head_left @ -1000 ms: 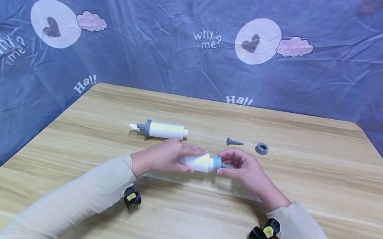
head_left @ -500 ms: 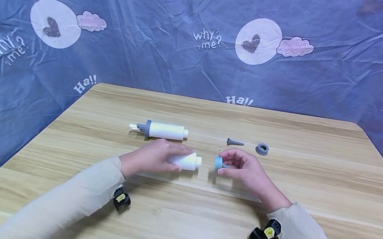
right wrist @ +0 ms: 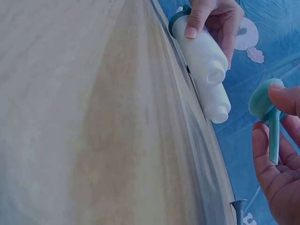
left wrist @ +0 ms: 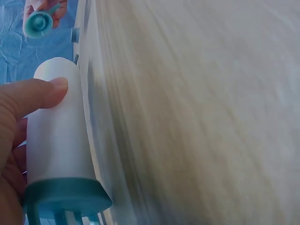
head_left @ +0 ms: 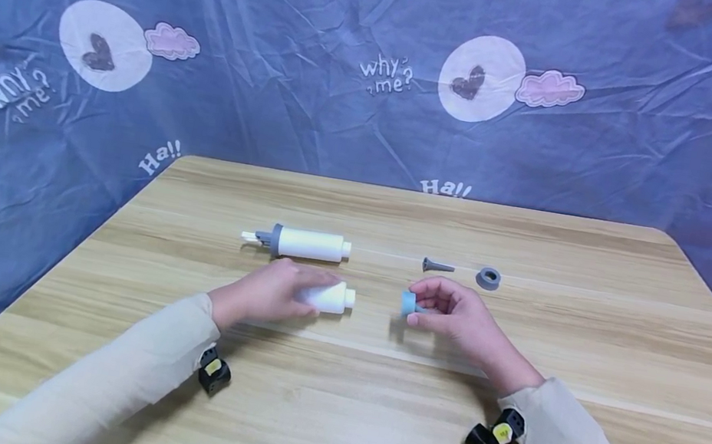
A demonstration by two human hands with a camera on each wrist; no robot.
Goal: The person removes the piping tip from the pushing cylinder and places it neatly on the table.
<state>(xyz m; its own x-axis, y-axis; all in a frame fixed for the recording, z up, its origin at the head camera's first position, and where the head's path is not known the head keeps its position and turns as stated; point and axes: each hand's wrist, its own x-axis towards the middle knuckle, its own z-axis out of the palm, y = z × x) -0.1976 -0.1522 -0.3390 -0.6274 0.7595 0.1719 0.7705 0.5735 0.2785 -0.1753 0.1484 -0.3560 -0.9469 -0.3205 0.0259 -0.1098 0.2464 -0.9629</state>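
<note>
My left hand (head_left: 275, 289) grips a white bottle-like cylinder (head_left: 331, 297) that lies roughly level, its narrow white neck facing right. In the left wrist view, a teal collar (left wrist: 68, 194) rings the cylinder's other end, with thin teal parts beyond it. The thumb presses on the upper side. Across a gap, my right hand (head_left: 461, 320) pinches a light blue round cap (head_left: 408, 303) between thumb and fingers. From this cap a slim stem (right wrist: 274, 140) sticks out, seen in the right wrist view. Cap and neck are apart.
Behind the hands lies a similar white cylinder (head_left: 310, 244) with a grey collar and a white-tipped end. A small grey flared stem (head_left: 437, 266) and a grey ring-shaped cap (head_left: 488, 277) lie to its right on the wooden table (head_left: 325, 419). A printed blue cloth (head_left: 310, 114) hangs behind.
One second ago the cylinder's neck met the blue cap. My left hand has since drawn the cylinder away to the left, parting them. The right hand has stayed nearly still with the cap.
</note>
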